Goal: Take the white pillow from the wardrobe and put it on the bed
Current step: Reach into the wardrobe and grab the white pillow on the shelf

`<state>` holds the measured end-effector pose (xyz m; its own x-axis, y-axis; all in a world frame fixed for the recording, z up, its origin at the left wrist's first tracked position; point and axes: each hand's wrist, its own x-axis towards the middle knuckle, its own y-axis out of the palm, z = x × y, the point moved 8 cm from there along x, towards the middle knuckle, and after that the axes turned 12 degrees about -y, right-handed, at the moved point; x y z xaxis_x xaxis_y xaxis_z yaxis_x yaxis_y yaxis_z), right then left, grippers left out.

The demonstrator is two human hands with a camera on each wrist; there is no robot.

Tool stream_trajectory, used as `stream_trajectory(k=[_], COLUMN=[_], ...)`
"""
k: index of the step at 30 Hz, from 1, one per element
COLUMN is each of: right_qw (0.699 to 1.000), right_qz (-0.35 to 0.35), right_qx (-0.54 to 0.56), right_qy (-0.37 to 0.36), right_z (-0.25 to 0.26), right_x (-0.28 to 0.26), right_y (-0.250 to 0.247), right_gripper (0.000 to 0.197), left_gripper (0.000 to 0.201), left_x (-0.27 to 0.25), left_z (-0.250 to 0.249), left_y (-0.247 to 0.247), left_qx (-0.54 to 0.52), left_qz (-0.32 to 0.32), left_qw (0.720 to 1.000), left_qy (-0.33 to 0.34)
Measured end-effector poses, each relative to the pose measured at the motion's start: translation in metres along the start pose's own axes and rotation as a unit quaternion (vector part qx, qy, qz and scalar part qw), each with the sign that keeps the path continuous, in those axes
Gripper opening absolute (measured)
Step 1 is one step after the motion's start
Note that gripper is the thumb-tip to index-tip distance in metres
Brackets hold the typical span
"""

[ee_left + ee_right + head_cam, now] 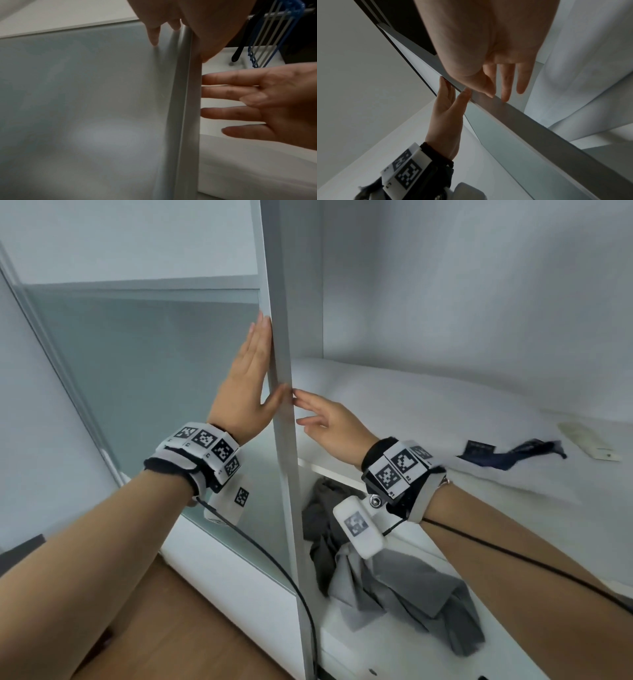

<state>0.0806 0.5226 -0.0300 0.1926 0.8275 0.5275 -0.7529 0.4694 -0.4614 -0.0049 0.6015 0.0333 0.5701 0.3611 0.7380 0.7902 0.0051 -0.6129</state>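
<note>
Just beyond the right hand's (330,422) fingers (228,92) lies the white pillow (428,419).

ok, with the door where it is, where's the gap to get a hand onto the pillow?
Open gap right of the door frame, over the upper shelf: the white pillow lies there, bare at its left end. Its right end carries a dark blue cloth and a tag. The shelf below holds crumpled grey clothes. Both hands sit at the frame.
</note>
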Motion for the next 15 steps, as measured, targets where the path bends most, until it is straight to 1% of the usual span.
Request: stream_trajectory(k=[3,5,10,12,15], right_qw=[1.0,0.999,0.984,0.979,0.975], right_qz=[-0.001,-0.016,-0.15,-0.175,-0.177], right_qx=[-0.012,-0.03,-0.076,-0.084,-0.11], right_qy=[0.014,0.029,0.053,0.067,0.076], right_z=[-0.009,-0.014,-0.023,-0.027,-0.031], right_x=[0.025,0.039,0.057,0.057,0.057], right_y=[0.027,0.04,0.027,0.022,0.023], right_gripper=[0.06,0.06,0.045,0.043,0.04], left_gripper=[0.079,0.079,0.078,0.08,0.079], left_x=[0.01,0.016,0.037,0.043,0.049], left_z=[0.034,0.055,0.105,0.125,0.147], left_y=[-0.006,-0.01,-0.013,-0.013,-0.014], left_qx=[-0.023,-0.035,-0.022,-0.012,-0.008], left_qz=[-0.015,-0.024,-0.036,-0.036,-0.042], left_qw=[1.0,0.999,0.999,0.999,0.999], left_qy=[-0.005,-0.007,0.013,0.008,0.011])
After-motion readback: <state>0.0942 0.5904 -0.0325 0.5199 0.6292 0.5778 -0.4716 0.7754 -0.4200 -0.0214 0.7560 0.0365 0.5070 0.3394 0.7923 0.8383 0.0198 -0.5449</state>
